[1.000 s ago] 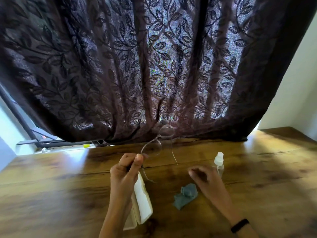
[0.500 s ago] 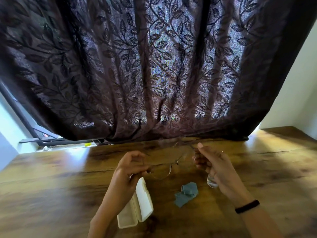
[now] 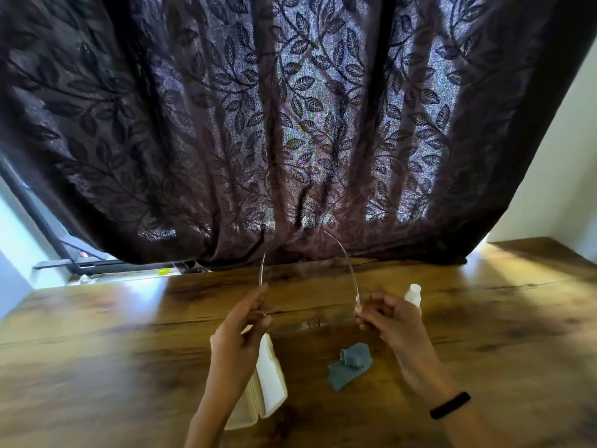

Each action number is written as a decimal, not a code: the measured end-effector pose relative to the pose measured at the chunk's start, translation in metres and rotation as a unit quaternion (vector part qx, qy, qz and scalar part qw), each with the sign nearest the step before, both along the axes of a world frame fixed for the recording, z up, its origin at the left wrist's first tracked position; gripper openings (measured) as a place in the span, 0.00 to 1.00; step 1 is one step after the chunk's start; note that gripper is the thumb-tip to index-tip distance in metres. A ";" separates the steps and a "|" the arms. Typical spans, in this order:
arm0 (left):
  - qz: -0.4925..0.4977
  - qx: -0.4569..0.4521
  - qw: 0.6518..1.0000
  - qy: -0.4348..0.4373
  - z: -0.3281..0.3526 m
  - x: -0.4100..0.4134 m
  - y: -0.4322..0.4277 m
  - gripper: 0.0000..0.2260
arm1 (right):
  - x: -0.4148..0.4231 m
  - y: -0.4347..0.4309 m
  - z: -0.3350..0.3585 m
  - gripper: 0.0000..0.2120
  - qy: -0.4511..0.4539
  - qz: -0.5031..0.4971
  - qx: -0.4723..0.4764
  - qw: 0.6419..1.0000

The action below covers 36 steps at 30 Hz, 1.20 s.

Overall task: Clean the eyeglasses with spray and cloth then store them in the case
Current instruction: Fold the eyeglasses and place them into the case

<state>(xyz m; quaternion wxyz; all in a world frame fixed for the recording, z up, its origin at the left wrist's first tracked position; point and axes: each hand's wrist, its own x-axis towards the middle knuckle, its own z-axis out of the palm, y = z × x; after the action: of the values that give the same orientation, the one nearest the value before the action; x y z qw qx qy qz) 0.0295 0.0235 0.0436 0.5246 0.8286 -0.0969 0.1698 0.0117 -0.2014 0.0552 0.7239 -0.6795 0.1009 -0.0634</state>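
Thin wire-framed eyeglasses (image 3: 347,263) are held up over the wooden table (image 3: 97,344), their two temple arms pointing away from me. My left hand (image 3: 240,331) pinches the left end of the frame and my right hand (image 3: 386,321) pinches the right end. The lenses between my hands are blurred and hard to make out. A cream eyeglass case (image 3: 269,383) lies open under my left wrist. A crumpled grey-blue cloth (image 3: 350,363) lies between my forearms. A small white-capped spray bottle (image 3: 413,294) stands just behind my right hand.
A dark leaf-patterned curtain (image 3: 290,124) hangs down to the table's far edge. A window frame (image 3: 58,253) shows at the far left and a white wall (image 3: 562,176) at the right.
The glasses were in my left hand alone a second ago. My right hand came up and took the other end, and the frame turned so both temples point away.
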 end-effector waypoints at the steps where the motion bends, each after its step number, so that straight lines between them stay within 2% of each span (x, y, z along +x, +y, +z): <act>1: 0.007 -0.025 1.000 0.014 -0.001 0.000 -0.001 0.28 | -0.001 0.001 -0.002 0.10 -0.013 -0.007 -0.019 1.000; 3: 0.019 -0.055 0.998 0.029 -0.002 0.000 -0.004 0.31 | -0.002 0.001 -0.004 0.13 -0.036 -0.012 -0.038 0.999; 8: 0.034 -0.047 0.997 0.044 0.001 0.000 -0.005 0.20 | -0.001 0.000 -0.005 0.15 -0.049 -0.002 -0.060 0.997; 16: 0.048 -0.033 0.998 0.012 0.000 -0.001 -0.007 0.21 | 0.000 -0.002 -0.006 0.12 -0.051 0.027 -0.138 0.989; 20: 0.047 -0.028 0.998 -0.010 -0.001 0.001 -0.003 0.22 | 0.001 0.001 -0.006 0.16 -0.071 0.074 -0.206 0.973; 26: 0.034 -0.012 0.999 -0.031 0.000 0.001 -0.002 0.24 | 0.003 0.001 -0.007 0.15 -0.081 0.070 -0.207 0.972; 32: -0.016 0.100 0.994 -0.049 -0.004 -0.001 -0.007 0.17 | 0.005 0.001 -0.011 0.09 -0.078 0.051 -0.173 0.981; 36: -0.018 0.084 0.995 -0.050 -0.007 -0.002 -0.007 0.15 | 0.006 -0.001 -0.011 0.06 -0.079 0.028 -0.140 0.987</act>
<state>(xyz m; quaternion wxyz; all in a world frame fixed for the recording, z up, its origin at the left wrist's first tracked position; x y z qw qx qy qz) 0.0275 0.0167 0.0366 0.4506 0.8583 -0.1520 0.1928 0.0178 -0.2023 0.0444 0.6290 -0.7694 0.0147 -0.1104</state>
